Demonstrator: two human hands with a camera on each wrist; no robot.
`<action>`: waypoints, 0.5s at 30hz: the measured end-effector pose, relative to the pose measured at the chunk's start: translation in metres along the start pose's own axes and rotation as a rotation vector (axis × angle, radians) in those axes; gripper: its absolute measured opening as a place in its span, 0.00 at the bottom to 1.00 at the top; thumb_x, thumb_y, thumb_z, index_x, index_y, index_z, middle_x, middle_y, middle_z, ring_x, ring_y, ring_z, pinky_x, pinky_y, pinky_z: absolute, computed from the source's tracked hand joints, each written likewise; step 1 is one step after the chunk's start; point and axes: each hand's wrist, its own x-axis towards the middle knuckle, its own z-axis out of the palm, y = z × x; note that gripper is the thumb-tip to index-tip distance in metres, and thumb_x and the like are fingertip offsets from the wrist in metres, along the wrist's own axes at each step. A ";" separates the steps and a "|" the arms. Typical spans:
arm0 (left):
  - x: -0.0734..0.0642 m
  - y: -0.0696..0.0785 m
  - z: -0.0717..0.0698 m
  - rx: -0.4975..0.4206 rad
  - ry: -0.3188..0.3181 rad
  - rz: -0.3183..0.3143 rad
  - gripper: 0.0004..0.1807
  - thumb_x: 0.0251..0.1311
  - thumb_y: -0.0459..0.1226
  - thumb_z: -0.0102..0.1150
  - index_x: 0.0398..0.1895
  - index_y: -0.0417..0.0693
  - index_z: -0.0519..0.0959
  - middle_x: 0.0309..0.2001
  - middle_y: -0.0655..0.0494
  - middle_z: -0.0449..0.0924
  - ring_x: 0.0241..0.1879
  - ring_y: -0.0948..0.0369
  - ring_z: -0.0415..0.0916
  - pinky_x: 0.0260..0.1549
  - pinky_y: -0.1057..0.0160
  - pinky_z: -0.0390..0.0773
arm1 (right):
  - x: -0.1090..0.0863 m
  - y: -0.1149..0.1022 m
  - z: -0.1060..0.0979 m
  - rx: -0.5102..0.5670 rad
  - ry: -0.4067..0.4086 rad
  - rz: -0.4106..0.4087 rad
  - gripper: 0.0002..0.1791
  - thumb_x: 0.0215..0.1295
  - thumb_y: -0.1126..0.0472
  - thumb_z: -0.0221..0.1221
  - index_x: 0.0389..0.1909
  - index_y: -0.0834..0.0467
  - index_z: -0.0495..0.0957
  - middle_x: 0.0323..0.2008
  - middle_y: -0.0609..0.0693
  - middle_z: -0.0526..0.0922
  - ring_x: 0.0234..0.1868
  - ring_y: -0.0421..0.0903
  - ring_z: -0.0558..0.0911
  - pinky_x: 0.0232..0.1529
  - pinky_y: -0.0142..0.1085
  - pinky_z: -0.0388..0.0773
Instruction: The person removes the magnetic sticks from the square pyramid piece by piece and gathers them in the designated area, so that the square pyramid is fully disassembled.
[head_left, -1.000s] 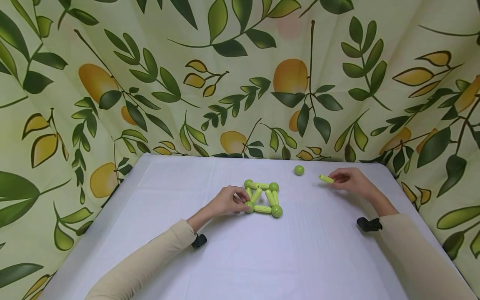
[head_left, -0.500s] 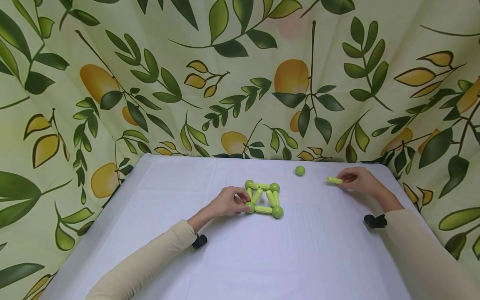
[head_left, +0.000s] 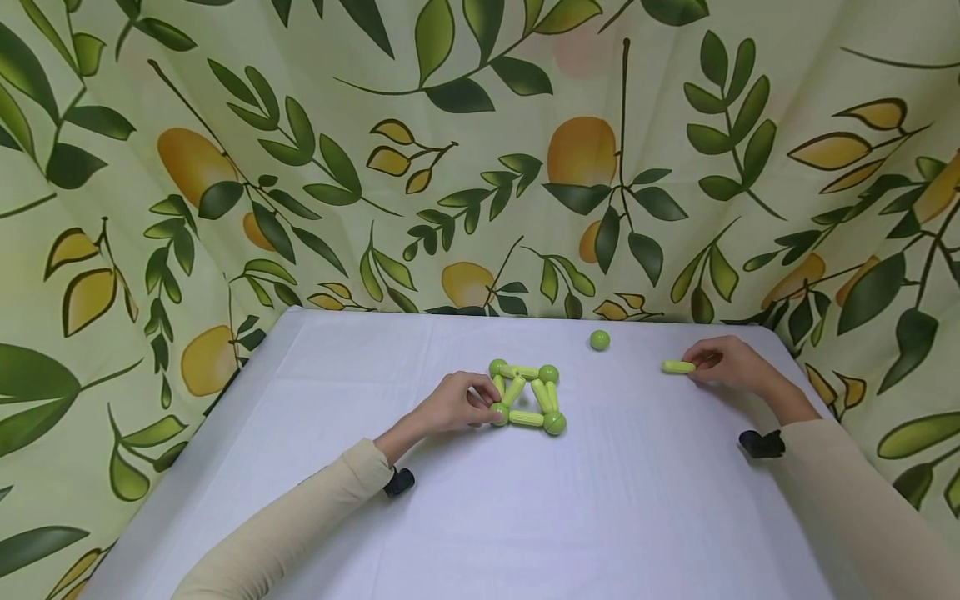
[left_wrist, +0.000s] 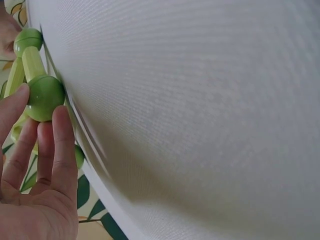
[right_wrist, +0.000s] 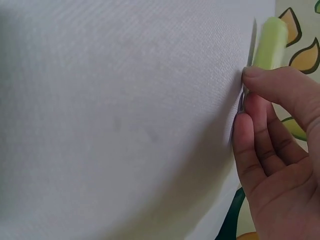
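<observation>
A frame of green balls and pale green ribbed rods (head_left: 527, 419) lies on the white table, with a ball at each corner. Two short rods (head_left: 541, 396) lean inward and up from its front balls. My left hand (head_left: 453, 402) holds the front-left ball (left_wrist: 46, 95) between thumb and fingertips. Off to the right, my right hand (head_left: 729, 365) pinches one end of a loose pale green rod (right_wrist: 271, 42), which points left, close over the cloth. That rod's near end is hidden by the fingers.
A single green ball (head_left: 599, 340) lies near the table's back edge, between the frame and my right hand. White cloth (head_left: 465, 517) covers the table. A curtain (head_left: 480, 167) printed with leaves and fruit hangs behind and at the sides.
My right hand has moved a little to the right with the rod, which has swung to lie nearly level. The left hand and the frame have stayed put.
</observation>
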 end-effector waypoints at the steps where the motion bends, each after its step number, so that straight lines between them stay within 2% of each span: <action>1: 0.000 0.000 0.000 0.002 0.000 0.000 0.09 0.55 0.29 0.75 0.37 0.40 0.84 0.34 0.53 0.79 0.30 0.59 0.81 0.25 0.60 0.84 | 0.000 0.000 0.000 0.000 -0.003 0.000 0.11 0.56 0.75 0.70 0.40 0.67 0.85 0.35 0.52 0.83 0.35 0.50 0.77 0.34 0.31 0.78; 10: 0.000 0.000 0.000 0.016 0.001 -0.004 0.09 0.55 0.30 0.76 0.37 0.41 0.84 0.34 0.53 0.80 0.30 0.60 0.81 0.26 0.61 0.84 | 0.000 0.001 -0.001 0.015 -0.020 0.012 0.11 0.56 0.76 0.69 0.41 0.68 0.84 0.35 0.53 0.83 0.35 0.49 0.77 0.33 0.31 0.78; 15: 0.000 0.001 0.000 0.004 -0.005 -0.011 0.10 0.55 0.30 0.76 0.37 0.41 0.84 0.34 0.52 0.80 0.30 0.60 0.81 0.27 0.60 0.84 | -0.002 -0.002 -0.005 0.035 -0.059 0.020 0.12 0.58 0.73 0.70 0.44 0.69 0.83 0.37 0.54 0.83 0.36 0.49 0.78 0.35 0.32 0.79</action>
